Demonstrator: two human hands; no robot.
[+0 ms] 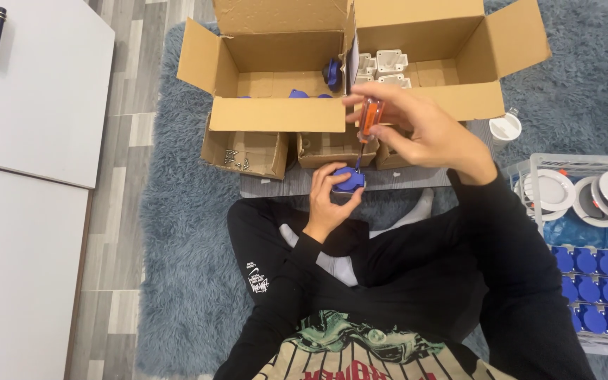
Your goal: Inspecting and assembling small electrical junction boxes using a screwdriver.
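A shaggy grey rug (pixel 177 232) on the floor carries cardboard boxes (pixel 276 84) and, seemingly, a wire basket (pixel 529 169).

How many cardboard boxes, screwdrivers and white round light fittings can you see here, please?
Large open cardboard boxes: 2
Small open cardboard boxes: 3
Orange-handled screwdriver, held in the right hand: 1
White round light fittings in the wire basket: 3
Total: 9

Behind the rug's (pixel 177 232) near edge stand two big boxes (pixel 276 70); three small boxes (pixel 248 151) sit before them, a crate (pixel 585 246) to their right.
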